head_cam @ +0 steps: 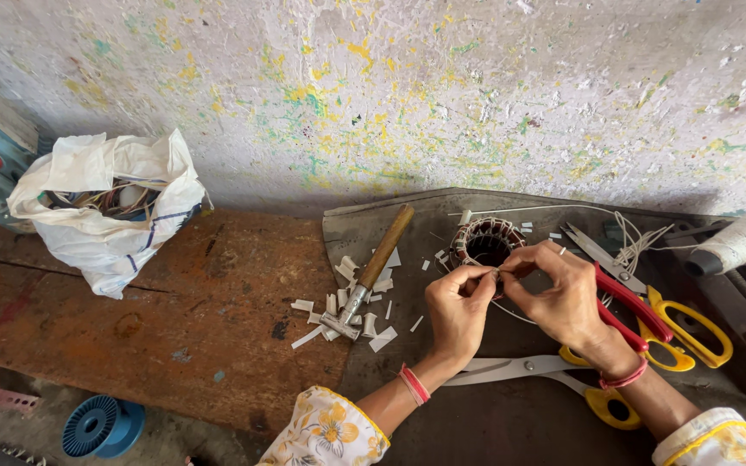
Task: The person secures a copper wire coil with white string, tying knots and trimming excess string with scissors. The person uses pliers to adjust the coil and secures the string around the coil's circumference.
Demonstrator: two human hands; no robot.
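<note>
Both hands, left hand (457, 309) and right hand (561, 298), pinched a thin white thread (511, 312) with closed fingers beside the round copper-wound motor stator (485, 242), keeping it taut.

white sack (110, 211), hammer (369, 272), yellow scissors (602, 393), blue spool (101, 427).

One wound stator (485, 242), one hammer (364, 280), two yellow-handled scissors (563, 371), one white sack (110, 207), one blue spool (101, 427).
</note>
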